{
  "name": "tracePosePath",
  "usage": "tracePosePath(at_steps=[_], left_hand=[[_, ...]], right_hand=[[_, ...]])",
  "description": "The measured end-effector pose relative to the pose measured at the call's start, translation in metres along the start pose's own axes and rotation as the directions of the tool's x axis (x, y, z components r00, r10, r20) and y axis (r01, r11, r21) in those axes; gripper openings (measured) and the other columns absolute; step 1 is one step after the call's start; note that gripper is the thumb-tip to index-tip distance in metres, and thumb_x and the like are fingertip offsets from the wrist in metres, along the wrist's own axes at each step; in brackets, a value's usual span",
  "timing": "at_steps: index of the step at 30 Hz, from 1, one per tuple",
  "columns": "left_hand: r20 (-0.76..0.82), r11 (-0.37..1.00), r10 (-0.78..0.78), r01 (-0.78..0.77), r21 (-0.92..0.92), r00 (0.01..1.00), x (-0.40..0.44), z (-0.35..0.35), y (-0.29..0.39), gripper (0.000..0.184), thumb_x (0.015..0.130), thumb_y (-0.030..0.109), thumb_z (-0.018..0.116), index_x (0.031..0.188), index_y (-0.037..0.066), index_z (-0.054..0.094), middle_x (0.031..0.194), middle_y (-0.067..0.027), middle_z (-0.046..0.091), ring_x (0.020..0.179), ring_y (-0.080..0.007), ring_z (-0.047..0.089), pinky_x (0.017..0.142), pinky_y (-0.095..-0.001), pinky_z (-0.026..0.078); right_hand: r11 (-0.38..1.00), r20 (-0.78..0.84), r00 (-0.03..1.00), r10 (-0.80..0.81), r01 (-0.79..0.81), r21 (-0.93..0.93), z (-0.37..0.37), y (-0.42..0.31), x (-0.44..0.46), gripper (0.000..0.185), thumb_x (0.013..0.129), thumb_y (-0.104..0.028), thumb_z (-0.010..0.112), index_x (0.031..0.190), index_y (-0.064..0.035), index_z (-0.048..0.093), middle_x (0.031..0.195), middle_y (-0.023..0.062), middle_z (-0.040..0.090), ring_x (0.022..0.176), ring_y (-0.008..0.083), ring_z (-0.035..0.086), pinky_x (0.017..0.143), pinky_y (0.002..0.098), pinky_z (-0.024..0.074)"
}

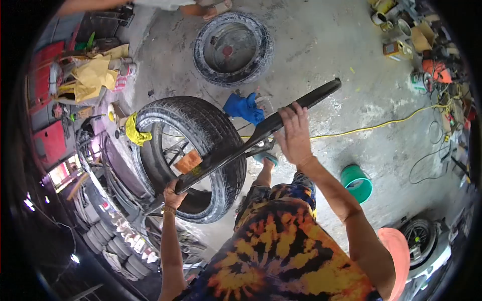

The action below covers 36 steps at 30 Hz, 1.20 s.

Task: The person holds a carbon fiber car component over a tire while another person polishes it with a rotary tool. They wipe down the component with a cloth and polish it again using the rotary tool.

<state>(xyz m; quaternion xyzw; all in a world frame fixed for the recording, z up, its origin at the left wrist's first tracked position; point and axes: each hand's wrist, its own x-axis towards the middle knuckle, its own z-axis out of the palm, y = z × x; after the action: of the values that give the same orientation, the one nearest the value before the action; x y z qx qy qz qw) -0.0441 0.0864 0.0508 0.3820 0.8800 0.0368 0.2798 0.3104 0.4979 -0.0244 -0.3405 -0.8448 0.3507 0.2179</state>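
A long black trim piece (256, 136), glossy and slightly curved, slants across the view above a standing tyre (228, 113). My left hand (174, 196) is closed around its lower left end, in front of the tyre's opening. Toward the upper right end, my right hand (295, 131) lays its fingers over the piece, with the thumb at its near side. Under the strip, an orange-brown block (188, 162) shows inside the tyre opening. A yellow cloth (134, 131) hangs on the tyre's left rim. Just beyond the strip lies a blue cloth (245, 106).
Another tyre (200, 57) lies flat on the floor, near another person's hand (213, 10). A green bucket (357, 183) stands to my right, below a yellow cable (374, 128). Cans and boxes (396, 50) line the right side; a wheel (419, 236) sits lower right.
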Motion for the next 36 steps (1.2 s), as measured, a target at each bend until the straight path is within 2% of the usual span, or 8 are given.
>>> tracePosePath(at_steps=[8,14,17,20,23,25,28,36], left_hand=[[-0.164,0.996,0.051,-0.037,0.084,0.985,-0.009,0.007,0.019,0.063,0.059,0.018,0.082,0.119,0.012,0.062,0.106,-0.0157,0.067,0.103,-0.0384,0.061,0.093,-0.0476,0.049],[-0.249,0.982,0.023,0.025,0.186,0.968,-0.016,0.014,0.028,0.056,0.06,0.022,0.08,0.113,0.013,0.063,0.102,-0.0163,0.066,0.101,-0.0366,0.062,0.089,-0.0476,0.049],[-0.292,0.981,0.064,-0.006,0.194,0.954,-0.018,0.019,0.027,0.053,0.062,0.021,0.078,0.112,0.012,0.062,0.103,-0.0133,0.066,0.1,-0.036,0.062,0.09,-0.0483,0.049],[-0.332,0.983,0.093,-0.034,0.18,0.939,-0.026,0.021,0.032,0.053,0.063,0.022,0.078,0.112,0.012,0.061,0.105,-0.01,0.065,0.103,-0.0351,0.06,0.091,-0.0492,0.048],[-0.387,0.979,0.086,-0.006,0.202,0.918,-0.031,0.025,0.038,0.055,0.062,0.023,0.08,0.113,0.012,0.061,0.105,-0.0093,0.064,0.105,-0.0336,0.059,0.093,-0.0489,0.047],[-0.399,0.972,0.066,0.032,0.234,0.915,-0.033,0.028,0.04,0.058,0.062,0.024,0.082,0.114,0.012,0.061,0.108,-0.008,0.063,0.105,-0.032,0.059,0.094,-0.0481,0.047],[-0.396,0.963,0.019,0.09,0.255,0.918,-0.035,0.033,0.04,0.059,0.062,0.025,0.082,0.116,0.013,0.06,0.11,-0.0068,0.062,0.107,-0.0303,0.058,0.094,-0.0474,0.046],[-0.475,0.942,0.111,0.06,0.331,0.873,-0.03,0.054,0.022,0.06,0.068,0.032,0.079,0.122,0.011,0.061,0.119,-0.009,0.062,0.113,-0.0312,0.057,0.096,-0.0493,0.045]], right_hand=[[0.967,0.286,0.925,-0.252,0.25,0.043,0.07,-0.125,-0.029,0.075,0.088,-0.04,0.067,0.14,0.0079,0.043,0.14,0.0205,0.047,0.142,0.0386,0.031,0.118,0.0552,0.0225],[0.854,0.161,0.842,-0.515,0.489,0.177,0.147,-0.221,-0.06,0.055,0.086,-0.029,0.07,0.128,0.0052,0.055,0.13,0.0191,0.056,0.133,0.0335,0.046,0.115,0.0539,0.0297],[0.804,0.148,0.865,-0.48,0.365,0.469,0.142,-0.245,-0.058,0.014,0.085,-0.019,0.071,0.087,-0.0069,0.064,0.093,0.009,0.065,0.094,0.0272,0.065,0.096,0.0416,0.0501],[0.91,-0.002,0.911,-0.413,0.413,0.036,0.091,-0.198,-0.012,0.007,0.083,-0.02,0.065,0.086,-0.015,0.069,0.07,0.0078,0.057,0.073,0.0295,0.062,0.066,0.0452,0.0513],[0.975,-0.05,0.982,-0.185,0.177,-0.131,0.052,-0.124,0.038,0.027,0.097,-0.028,0.057,0.103,-0.0049,0.068,0.107,0.0189,0.067,0.099,0.0363,0.065,0.084,0.0473,0.0512],[0.94,0.124,0.992,0.011,0.031,-0.338,0.058,-0.098,0.052,0.064,0.1,-0.051,0.044,0.144,-0.0048,0.045,0.153,0.0214,0.039,0.143,0.042,0.032,0.118,0.0499,0.0256],[0.88,0.21,0.966,-0.148,0.226,-0.418,0.091,-0.113,0.035,0.068,0.099,-0.055,0.043,0.145,-0.0049,0.044,0.153,0.0226,0.038,0.144,0.0417,0.03,0.119,0.0529,0.0215],[0.854,0.318,0.793,-0.52,0.494,0.164,0.23,-0.309,-0.056,0.07,0.095,-0.047,0.058,0.149,-0.0068,0.038,0.158,0.0217,0.031,0.148,0.0396,0.024,0.12,0.0533,0.0175]])
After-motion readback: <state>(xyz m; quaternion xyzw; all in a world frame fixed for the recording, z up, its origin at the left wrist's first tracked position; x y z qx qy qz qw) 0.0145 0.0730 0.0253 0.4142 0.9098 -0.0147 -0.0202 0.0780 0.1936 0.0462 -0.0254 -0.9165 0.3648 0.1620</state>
